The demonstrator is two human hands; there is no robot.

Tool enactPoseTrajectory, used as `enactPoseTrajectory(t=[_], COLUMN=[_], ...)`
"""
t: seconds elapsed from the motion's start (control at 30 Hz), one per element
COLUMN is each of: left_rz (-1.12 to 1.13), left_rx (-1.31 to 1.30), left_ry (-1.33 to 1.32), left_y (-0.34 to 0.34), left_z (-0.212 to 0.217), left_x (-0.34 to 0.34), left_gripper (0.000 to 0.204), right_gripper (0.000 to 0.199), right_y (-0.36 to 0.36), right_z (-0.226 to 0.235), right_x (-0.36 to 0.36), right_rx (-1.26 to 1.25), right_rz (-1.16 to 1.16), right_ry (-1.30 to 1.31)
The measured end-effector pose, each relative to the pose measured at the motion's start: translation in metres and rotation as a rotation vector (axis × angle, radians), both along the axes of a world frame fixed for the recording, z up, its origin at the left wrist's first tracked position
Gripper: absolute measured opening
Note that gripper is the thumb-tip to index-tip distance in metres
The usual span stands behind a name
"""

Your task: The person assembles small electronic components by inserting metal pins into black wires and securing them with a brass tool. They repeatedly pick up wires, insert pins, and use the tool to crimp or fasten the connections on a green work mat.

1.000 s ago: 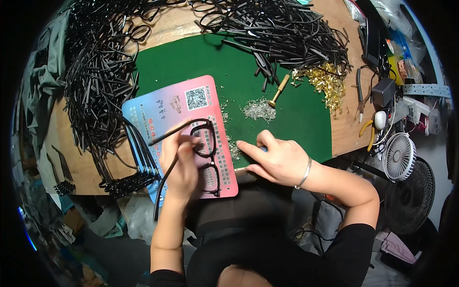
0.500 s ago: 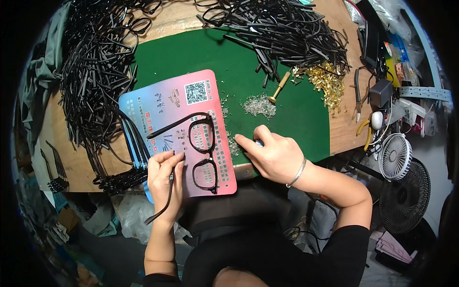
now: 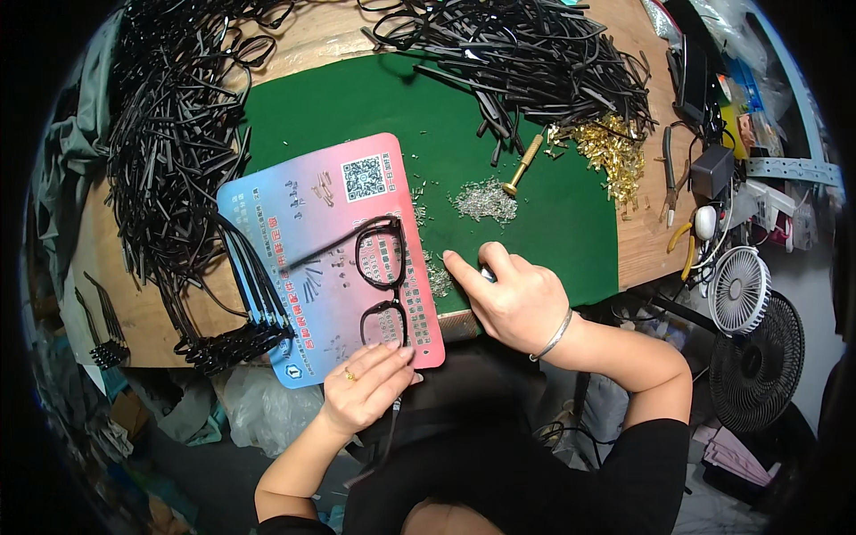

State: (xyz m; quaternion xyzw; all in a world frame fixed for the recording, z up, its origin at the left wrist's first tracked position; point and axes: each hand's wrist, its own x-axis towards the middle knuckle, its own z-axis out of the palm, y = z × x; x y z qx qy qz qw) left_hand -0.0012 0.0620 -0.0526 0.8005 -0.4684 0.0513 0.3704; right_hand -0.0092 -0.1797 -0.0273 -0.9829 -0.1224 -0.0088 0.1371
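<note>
A black eyeglass frame lies on a pink and blue printed mat, one temple stretched out leftward. My left hand is at the frame's near corner, its fingers pressed together over the rim. From beneath that hand hangs a loose dark temple, pinched in the fingers, which hide its upper end. My right hand is closed above the green mat, index finger pointing at a small pile of tiny screws. Something with a bluish glint shows in its grip; most of it is hidden.
Dark temples are heaped at left, more at the back. Beside a silver screw pile lies a brass-coloured tool; gold hinge-like pieces are behind it. Pliers and a white fan are at right.
My left hand has moved right and nearer me, bringing the temple to the frame's near corner. The printed mat has shifted slightly. My right hand has barely moved.
</note>
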Motion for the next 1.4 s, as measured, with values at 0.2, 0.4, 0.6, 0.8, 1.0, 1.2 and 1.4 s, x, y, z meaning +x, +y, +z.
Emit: enactPoseTrajectory(t=[0.2,0.4,0.6,0.8,1.0,1.2,1.4], left_rz=[0.121,0.089,0.108,0.141,0.148,0.092,0.130], left_rx=[-0.063,-0.001,0.045,0.142,0.136,0.089,0.084], left_ry=[0.044,0.129,0.097,0.065,0.143,0.119,0.265], left_y=[-0.008,-0.010,-0.018,-0.029,-0.023,-0.018,-0.021], left_z=[-0.007,-0.002,0.005,0.016,0.010,0.005,0.013], left_x=[-0.001,0.003,0.008,0.009,0.013,0.019,0.018], left_gripper=[0.021,0.021,0.021,0.022,0.021,0.018,0.016], right_gripper=[0.046,0.045,0.046,0.039,0.037,0.026,0.043], right_y=[0.004,-0.002,-0.010,-0.013,-0.020,0.007,0.008], right_z=[0.000,-0.001,-0.002,0.001,0.007,-0.001,0.000], right_x=[-0.001,0.005,-0.009,-0.011,-0.016,-0.022,-0.020], right_rx=[-0.025,0.049,0.305,0.298,0.395,0.480,0.392], right_rz=[-0.032,0.031,0.010,0.013,0.116,0.212,0.246], right_ry=[0.018,0.087,0.159,0.141,0.236,0.177,0.228])
